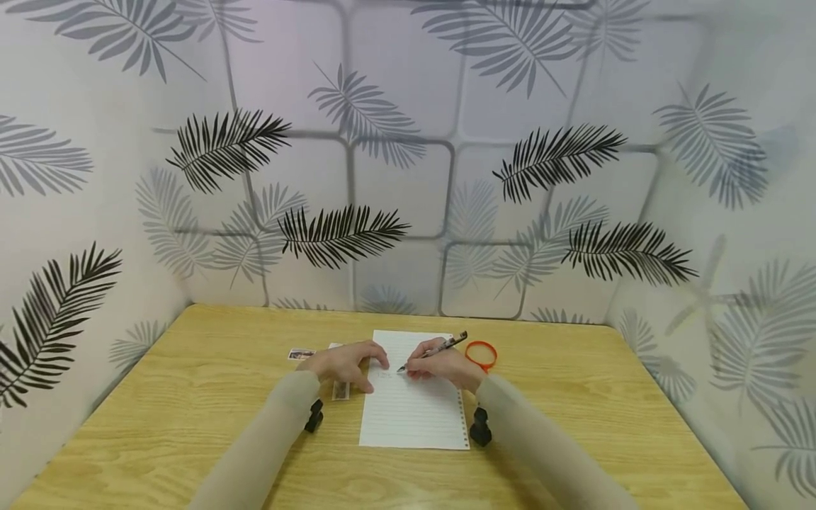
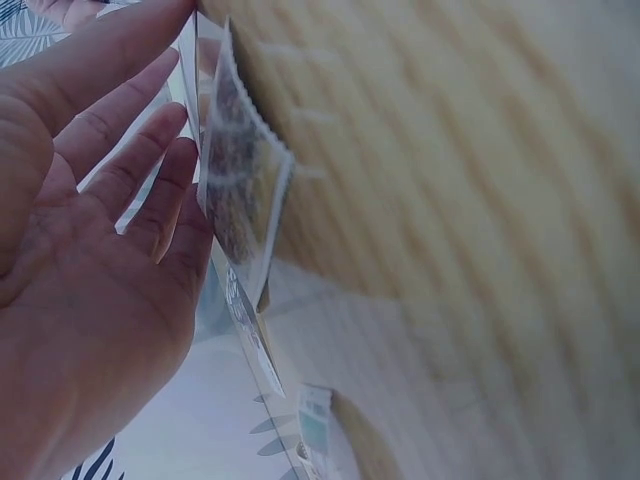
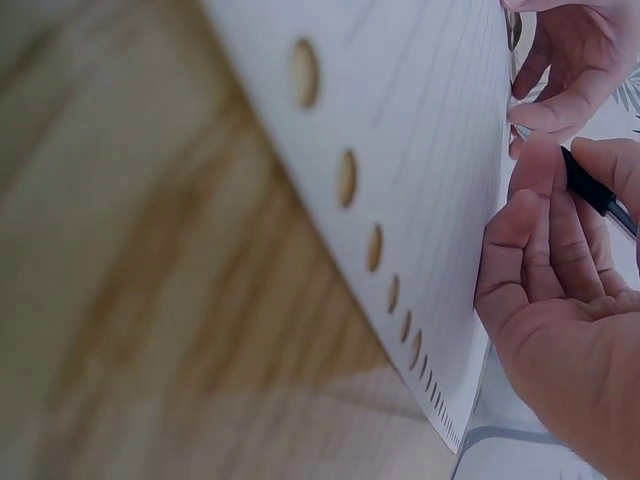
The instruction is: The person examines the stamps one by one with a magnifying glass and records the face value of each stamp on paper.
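Pen (image 1: 451, 342): located over the upper part of the lined sheet (image 1: 414, 418), slanting, point low toward the paper, rear end up and to the right. The right hand (image 1: 443, 366) is closed on it, thumb and fingers pinching the dark section near the point; whether the point touches the paper cannot be told. Assessed as light and rigid, with a smooth barrel that may turn or slide under a loose pinch. The dark section is judged the correct hold; the rear of the barrel would give poor control of the point.

Sheet: flat on the table (image 1: 191, 397), with a row of punched holes down its right edge and faint marks near its upper middle. Assessed as very light, limp, and liable to skid or crease. The punched edge is judged the weakest part and should not be pulled; the unpunched left margin is the better place to steady it.

Left hand (image 1: 347, 363): fingers spread and extended, gripping nothing, resting at the sheet's left edge. Just beside it lies a small picture card (image 1: 341, 390), seemingly bowed in the left wrist view; judged thin, easily bent, best taken by its edges.

Red ring (image 1: 495, 354): on the table, just beyond the right hand.
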### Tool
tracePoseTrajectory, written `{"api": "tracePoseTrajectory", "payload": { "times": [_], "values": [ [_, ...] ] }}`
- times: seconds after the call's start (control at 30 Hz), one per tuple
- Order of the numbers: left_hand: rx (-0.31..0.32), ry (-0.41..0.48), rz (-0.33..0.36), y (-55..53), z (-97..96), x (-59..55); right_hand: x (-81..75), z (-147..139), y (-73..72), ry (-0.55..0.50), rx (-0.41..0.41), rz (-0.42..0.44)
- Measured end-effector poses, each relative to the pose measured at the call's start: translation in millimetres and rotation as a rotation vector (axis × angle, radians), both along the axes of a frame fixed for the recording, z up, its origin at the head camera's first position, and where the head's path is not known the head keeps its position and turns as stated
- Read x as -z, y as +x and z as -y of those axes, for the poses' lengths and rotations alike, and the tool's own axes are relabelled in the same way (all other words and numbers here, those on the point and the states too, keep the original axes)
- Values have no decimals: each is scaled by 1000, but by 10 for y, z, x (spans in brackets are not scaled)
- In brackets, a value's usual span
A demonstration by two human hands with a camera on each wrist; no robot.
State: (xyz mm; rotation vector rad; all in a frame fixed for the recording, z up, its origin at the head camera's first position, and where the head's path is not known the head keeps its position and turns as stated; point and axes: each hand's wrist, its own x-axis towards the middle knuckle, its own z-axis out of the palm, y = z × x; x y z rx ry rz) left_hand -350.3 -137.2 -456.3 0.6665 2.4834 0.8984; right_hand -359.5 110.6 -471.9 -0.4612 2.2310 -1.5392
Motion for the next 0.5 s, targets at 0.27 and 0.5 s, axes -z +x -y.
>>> {"api": "tracePoseTrajectory", "payload": {
  "times": [0.27, 0.5],
  "values": [
    [2, -4, 6, 30, -7, -32, 8, 10, -2, -4, 10, 1],
    [8, 4, 12, 35, -2, -28, 2, 17, 18, 2, 19, -10]
  ]
}}
